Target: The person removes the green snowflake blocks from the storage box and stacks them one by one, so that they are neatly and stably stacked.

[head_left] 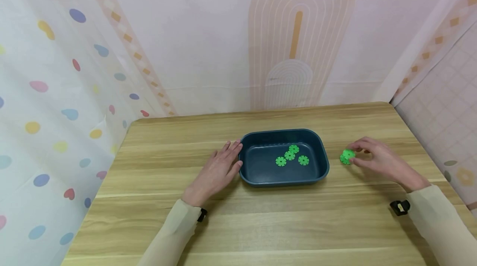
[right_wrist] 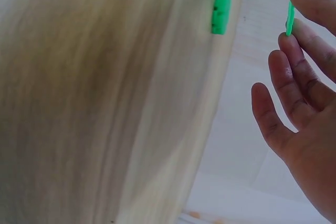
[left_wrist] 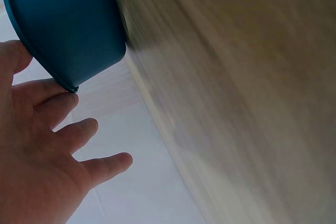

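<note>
A dark blue tray point(head_left: 261, 184) with rounded corners holds several green notched discs point(head_left: 281, 161), some overlapping. My left hand point(head_left: 216, 170) rests against its left end, with fingers spread and fairly straight. Seen from the left wrist, the thumb and fingertips point(left_wrist: 65, 109) touch the tray's rim. To the right of the tray, my right hand point(head_left: 380, 160) pinches one green notched disc point(right_wrist: 290, 19) between thumb and fingers. Under it, a short stack of green discs point(right_wrist: 221, 12) stands on the table; the right wrist view shows the held disc raised apart from this stack.
The wooden table point(head_left: 261, 224) carries the tray near its middle. Behind it hangs a patterned curtain point(head_left: 208, 50), and a dotted curtain point(head_left: 56, 133) hangs along the left. A black strap piece point(head_left: 400, 207) sits at the right wrist.
</note>
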### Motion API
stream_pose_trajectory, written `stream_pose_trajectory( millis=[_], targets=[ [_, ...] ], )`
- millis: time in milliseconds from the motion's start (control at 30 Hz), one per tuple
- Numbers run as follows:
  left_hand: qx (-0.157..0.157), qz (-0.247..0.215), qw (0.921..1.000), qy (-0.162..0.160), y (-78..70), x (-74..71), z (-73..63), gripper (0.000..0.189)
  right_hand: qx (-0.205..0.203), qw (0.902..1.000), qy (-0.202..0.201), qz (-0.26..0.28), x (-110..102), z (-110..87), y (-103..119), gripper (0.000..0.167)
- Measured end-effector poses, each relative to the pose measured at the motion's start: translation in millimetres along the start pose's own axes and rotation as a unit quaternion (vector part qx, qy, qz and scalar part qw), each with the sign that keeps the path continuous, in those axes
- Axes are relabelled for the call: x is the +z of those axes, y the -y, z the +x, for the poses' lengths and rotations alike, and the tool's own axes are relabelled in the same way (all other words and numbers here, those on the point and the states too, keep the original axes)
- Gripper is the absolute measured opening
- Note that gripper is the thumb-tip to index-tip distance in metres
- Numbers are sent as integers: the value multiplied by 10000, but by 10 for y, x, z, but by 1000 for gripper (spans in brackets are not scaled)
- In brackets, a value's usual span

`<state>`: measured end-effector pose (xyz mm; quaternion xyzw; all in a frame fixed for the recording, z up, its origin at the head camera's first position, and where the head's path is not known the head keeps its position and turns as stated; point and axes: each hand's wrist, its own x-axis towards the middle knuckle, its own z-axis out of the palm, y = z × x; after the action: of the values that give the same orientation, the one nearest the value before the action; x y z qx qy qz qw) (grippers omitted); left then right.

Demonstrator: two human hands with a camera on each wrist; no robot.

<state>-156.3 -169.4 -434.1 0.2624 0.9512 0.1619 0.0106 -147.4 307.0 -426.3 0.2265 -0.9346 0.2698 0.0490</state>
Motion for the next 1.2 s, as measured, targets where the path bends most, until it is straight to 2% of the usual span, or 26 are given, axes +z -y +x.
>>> stream_pose_trajectory(
  millis=[433, 900, 1200],
  targets=[
    [-69, -114, 9999, -14, -24, 9, -10, 58, 295, 9976, 609, 138, 38, 23, -79, 29],
    [-120, -223, 9997, 56, -23, 16, -15, 59, 247, 9968, 758, 18, 47, 87, -154, 29],
    [-118, -242, 9996, 52, -15, 27, -11, 59, 361, 9957, 857, 11, 52, 88, -157, 26]
  ],
)
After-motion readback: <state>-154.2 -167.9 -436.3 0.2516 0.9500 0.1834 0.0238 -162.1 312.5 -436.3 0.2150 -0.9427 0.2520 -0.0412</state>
